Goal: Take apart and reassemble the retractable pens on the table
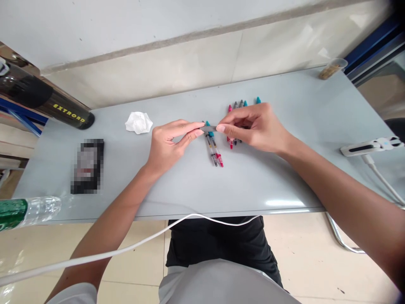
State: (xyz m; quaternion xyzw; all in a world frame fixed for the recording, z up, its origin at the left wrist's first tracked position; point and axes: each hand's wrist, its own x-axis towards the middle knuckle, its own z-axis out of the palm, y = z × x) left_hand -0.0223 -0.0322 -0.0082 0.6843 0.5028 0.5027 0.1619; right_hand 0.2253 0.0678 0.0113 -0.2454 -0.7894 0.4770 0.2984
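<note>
A short dark-grey tapered piece [209, 128], which looks like part of a pen, is held level above the table between both hands. My left hand [172, 143] pinches its left end with thumb and fingertips. Its right end is in the closed thumb and fingers of my right hand [253, 126]. Just below the piece lie two clear-barrelled pens, a black-ended pen [211, 151] and a red-ended pen [217, 151], with their upper parts partly covered. Several pens with red, grey and teal tips, one a red pen [230, 109], lie partly hidden behind my right hand.
Crumpled white tissue [138, 122] and a blurred black object [87, 166] lie on the grey table [177, 192] at left. A dark bottle [47, 97], a plastic bottle [30, 212], a clear cup [333, 69] and a white device [370, 146] are near the edges. A white cable [133, 246] crosses the front.
</note>
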